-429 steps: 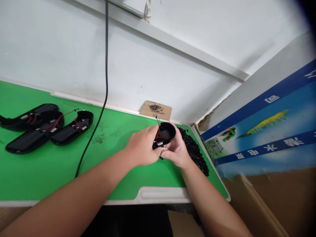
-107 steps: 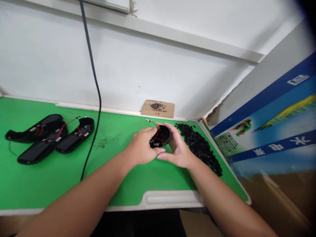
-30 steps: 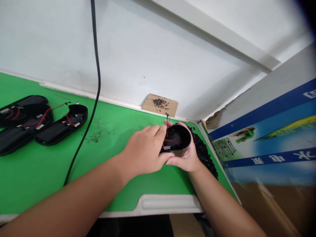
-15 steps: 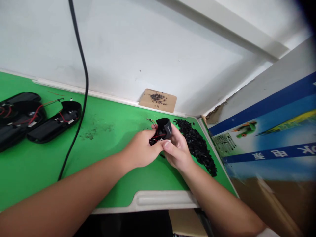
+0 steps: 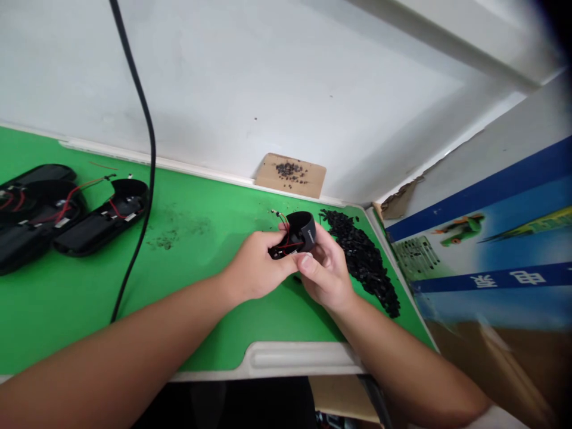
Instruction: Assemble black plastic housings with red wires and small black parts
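In the head view, your left hand (image 5: 260, 265) and right hand (image 5: 327, 271) are both closed around a black housing (image 5: 300, 230), held just above the front part of the green tabletop (image 5: 201, 310), thumbs meeting at its near side. Red wires (image 5: 285, 221) stick up from it. Right of your right hand lies a pile of small black pieces (image 5: 364, 259); well off to the left, more black housings (image 5: 102, 229) rest near a black cable (image 5: 149, 149).
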{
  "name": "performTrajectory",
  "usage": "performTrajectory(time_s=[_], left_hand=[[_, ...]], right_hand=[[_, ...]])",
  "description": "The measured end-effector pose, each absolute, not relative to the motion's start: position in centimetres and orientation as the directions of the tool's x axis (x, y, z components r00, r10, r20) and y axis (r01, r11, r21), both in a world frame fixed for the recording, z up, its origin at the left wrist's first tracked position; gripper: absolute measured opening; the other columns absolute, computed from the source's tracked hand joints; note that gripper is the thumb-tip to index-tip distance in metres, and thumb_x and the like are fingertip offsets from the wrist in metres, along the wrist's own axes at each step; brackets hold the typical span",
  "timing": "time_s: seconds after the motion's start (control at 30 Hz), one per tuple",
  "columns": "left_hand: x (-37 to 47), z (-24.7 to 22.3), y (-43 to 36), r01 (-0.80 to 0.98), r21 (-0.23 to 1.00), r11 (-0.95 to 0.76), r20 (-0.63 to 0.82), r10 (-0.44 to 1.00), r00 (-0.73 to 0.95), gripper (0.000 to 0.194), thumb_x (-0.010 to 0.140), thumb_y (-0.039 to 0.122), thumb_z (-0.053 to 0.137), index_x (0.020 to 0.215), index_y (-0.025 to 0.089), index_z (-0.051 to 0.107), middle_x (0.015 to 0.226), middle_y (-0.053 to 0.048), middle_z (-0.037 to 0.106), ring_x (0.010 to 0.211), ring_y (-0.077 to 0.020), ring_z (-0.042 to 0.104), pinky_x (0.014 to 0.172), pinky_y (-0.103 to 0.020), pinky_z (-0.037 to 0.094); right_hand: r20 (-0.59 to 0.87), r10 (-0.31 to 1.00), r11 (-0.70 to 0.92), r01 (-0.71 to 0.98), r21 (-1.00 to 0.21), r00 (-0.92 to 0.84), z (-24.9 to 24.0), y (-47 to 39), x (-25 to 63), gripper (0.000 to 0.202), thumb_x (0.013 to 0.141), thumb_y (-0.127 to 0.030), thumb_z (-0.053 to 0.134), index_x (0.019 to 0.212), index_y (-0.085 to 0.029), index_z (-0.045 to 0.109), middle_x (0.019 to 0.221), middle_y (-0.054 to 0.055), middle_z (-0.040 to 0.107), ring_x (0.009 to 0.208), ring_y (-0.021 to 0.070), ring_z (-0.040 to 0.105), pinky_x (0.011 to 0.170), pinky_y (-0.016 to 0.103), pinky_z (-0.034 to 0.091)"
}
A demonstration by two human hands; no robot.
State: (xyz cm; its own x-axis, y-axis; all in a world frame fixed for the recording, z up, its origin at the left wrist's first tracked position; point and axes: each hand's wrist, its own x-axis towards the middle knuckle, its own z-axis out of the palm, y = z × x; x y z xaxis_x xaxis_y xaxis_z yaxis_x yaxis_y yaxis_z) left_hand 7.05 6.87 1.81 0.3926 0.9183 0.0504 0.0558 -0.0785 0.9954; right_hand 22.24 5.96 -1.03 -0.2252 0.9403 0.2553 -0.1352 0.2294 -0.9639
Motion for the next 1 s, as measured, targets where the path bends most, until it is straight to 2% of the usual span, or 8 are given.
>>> performTrajectory(time_s=[0.13, 0.23, 0.33, 0.4, 0.53, 0.67, 0.77, 1.0], left_hand=[[6.9, 1.9, 6.7, 0.086, 0.992, -0.09, 0.048, 0.916, 0.398, 0.027, 0.075, 0.037, 0.066, 0.086, 0.012, 0.068, 0.079, -0.003, 0.067, 0.076, -0.0185, 0.059, 0.066, -0.027, 0.047], [6.7, 1.8, 6.7, 0.17, 0.961, -0.217, 0.143, 0.919, 0.368, 0.028, 0.077, 0.035, 0.064, 0.094, 0.014, 0.068, 0.09, -0.005, 0.068, 0.082, -0.0205, 0.062, 0.073, -0.03, 0.05], [6.5, 1.8, 6.6, 0.327, 0.851, -0.41, 0.307, 0.895, 0.324, 0.04, 0.075, 0.036, 0.066, 0.111, 0.017, 0.064, 0.107, -0.009, 0.067, 0.095, -0.0246, 0.062, 0.083, -0.035, 0.051], [6.3, 2.0, 6.6, 0.447, 0.752, -0.483, 0.365, 0.872, 0.327, 0.048, 0.075, 0.037, 0.066, 0.118, 0.018, 0.059, 0.111, -0.011, 0.064, 0.1, -0.0271, 0.062, 0.085, -0.039, 0.052], [6.1, 2.5, 6.4, 0.584, 0.623, -0.52, 0.364, 0.854, 0.373, 0.054, 0.074, 0.039, 0.067, 0.122, 0.018, 0.055, 0.108, -0.011, 0.063, 0.099, -0.0288, 0.062, 0.082, -0.041, 0.053], [6.1, 2.6, 6.3, 0.601, 0.572, -0.558, 0.354, 0.829, 0.434, 0.07, 0.071, 0.042, 0.072, 0.131, 0.017, 0.047, 0.122, -0.015, 0.059, 0.109, -0.032, 0.059, 0.089, -0.045, 0.051], [5.9, 2.6, 6.4, 0.609, 0.553, -0.569, 0.336, 0.821, 0.462, 0.069, 0.074, 0.038, 0.07, 0.134, 0.014, 0.044, 0.126, -0.017, 0.058, 0.112, -0.0329, 0.058, 0.091, -0.047, 0.05], [5.7, 3.0, 6.4, 0.601, 0.521, -0.606, 0.345, 0.793, 0.501, 0.058, 0.08, 0.044, 0.063, 0.127, 0.013, 0.047, 0.119, -0.017, 0.06, 0.104, -0.0318, 0.061, 0.085, -0.045, 0.052]], right_hand=[[0.243, 0.943, 0.217, -0.135, -0.967, -0.229, -0.8, 5.8, 22.2, 0.071, 0.075, -0.053, 0.073, 0.134, -0.024, 0.048, 0.133, 0.01, 0.059, 0.121, 0.0316, 0.057, 0.104, 0.051, 0.047], [0.27, 0.932, 0.231, -0.178, -0.956, -0.241, -0.5, 5.8, 22.2, 0.072, 0.075, -0.05, 0.074, 0.136, -0.024, 0.046, 0.138, 0.011, 0.055, 0.126, 0.0319, 0.054, 0.106, 0.051, 0.045], [0.311, 0.91, 0.259, -0.212, -0.942, -0.273, -0.5, 6.0, 22.3, 0.078, 0.072, -0.048, 0.077, 0.139, -0.027, 0.042, 0.144, 0.009, 0.05, 0.131, 0.0317, 0.049, 0.107, 0.051, 0.045], [0.336, 0.898, 0.278, -0.226, -0.934, -0.285, -0.6, 6.3, 22.6, 0.08, 0.071, -0.043, 0.079, 0.139, -0.031, 0.04, 0.145, 0.006, 0.049, 0.132, 0.0308, 0.048, 0.107, 0.051, 0.045], [0.378, 0.882, 0.307, -0.266, -0.914, -0.282, -0.8, 6.8, 23.1, 0.073, 0.071, -0.037, 0.079, 0.135, -0.035, 0.045, 0.144, 0.003, 0.052, 0.131, 0.03, 0.05, 0.107, 0.051, 0.044], [0.38, 0.886, 0.302, -0.29, -0.908, -0.266, -1.0, 7.3, 23.6, 0.068, 0.072, -0.05, 0.074, 0.133, -0.031, 0.05, 0.142, 0.005, 0.053, 0.13, 0.0322, 0.05, 0.107, 0.053, 0.044], [0.386, 0.887, 0.301, -0.315, -0.9, -0.255, -1.1, 7.6, 23.9, 0.065, 0.071, -0.049, 0.073, 0.13, -0.031, 0.053, 0.138, 0.005, 0.057, 0.127, 0.032, 0.053, 0.106, 0.053, 0.044], [0.363, 0.905, 0.271, -0.36, -0.893, -0.221, -1.1, 7.6, 23.7, 0.062, 0.067, -0.046, 0.077, 0.124, -0.032, 0.06, 0.132, 0.004, 0.062, 0.125, 0.032, 0.055, 0.106, 0.055, 0.043]])
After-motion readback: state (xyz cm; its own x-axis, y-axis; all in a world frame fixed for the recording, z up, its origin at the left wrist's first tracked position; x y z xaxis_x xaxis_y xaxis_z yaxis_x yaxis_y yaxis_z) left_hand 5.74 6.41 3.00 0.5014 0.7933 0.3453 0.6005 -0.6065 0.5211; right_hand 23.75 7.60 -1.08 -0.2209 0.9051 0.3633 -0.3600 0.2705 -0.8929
